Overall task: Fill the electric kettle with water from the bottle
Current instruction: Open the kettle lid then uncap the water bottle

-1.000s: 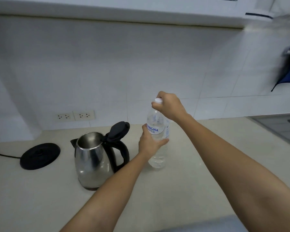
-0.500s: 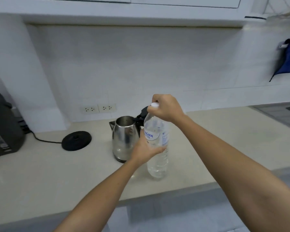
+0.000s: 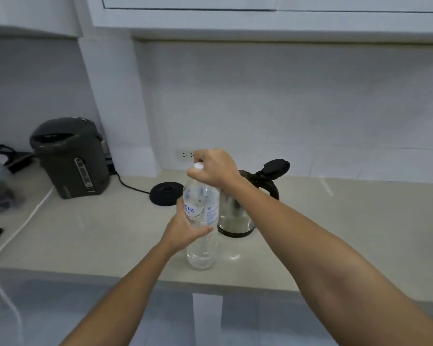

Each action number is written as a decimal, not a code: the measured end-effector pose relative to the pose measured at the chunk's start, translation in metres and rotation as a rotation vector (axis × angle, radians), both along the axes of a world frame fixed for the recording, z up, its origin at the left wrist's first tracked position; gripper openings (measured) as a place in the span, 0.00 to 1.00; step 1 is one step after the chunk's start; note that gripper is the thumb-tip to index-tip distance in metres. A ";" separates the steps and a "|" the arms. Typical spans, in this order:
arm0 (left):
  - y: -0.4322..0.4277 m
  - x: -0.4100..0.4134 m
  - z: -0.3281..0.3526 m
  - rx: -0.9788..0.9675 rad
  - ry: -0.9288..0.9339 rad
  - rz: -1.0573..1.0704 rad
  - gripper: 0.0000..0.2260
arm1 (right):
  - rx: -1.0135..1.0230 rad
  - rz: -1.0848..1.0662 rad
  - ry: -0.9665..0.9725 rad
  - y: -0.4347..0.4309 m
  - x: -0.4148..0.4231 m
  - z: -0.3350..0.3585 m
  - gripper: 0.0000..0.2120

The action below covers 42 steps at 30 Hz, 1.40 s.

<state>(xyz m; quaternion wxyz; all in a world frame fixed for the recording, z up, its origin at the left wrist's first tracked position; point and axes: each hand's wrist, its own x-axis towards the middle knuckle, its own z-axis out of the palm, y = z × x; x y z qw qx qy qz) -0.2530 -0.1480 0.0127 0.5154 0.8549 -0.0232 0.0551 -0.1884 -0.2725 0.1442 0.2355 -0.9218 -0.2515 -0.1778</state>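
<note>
A clear plastic water bottle (image 3: 202, 248) stands upright near the counter's front edge. My left hand (image 3: 185, 229) grips its middle, over the blue-lettered label. Above it, my right hand (image 3: 214, 168) is closed around the bottle's neck and white cap (image 3: 198, 166). Just behind the bottle sits the steel electric kettle (image 3: 235, 218), partly hidden by my right wrist, with its black lid (image 3: 275, 167) flipped up and open. Its round black power base (image 3: 166, 193) lies apart on the counter, to the left of the bottle.
A dark thermo pot (image 3: 70, 158) stands at the back left, with a black cord running to the base. A white cable (image 3: 13, 236) trails across the beige counter (image 3: 335, 233) and off its edge. A wall socket (image 3: 184, 154) is behind my right hand.
The view has swung left and pulled back, bringing the thermo pot into sight. The bottle now stands nearer the counter's front edge, in front of the kettle. Both hands keep their grip.
</note>
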 end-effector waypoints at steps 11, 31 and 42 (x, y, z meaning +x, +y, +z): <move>-0.004 0.003 -0.007 -0.090 -0.030 0.317 0.43 | -0.235 0.059 0.156 0.025 0.011 0.018 0.22; -0.003 0.004 -0.024 -0.018 0.057 0.298 0.37 | -0.502 0.383 0.322 0.001 0.010 0.049 0.20; -0.004 0.006 -0.038 -0.084 0.023 0.320 0.37 | -0.553 0.385 0.216 0.009 0.015 0.050 0.10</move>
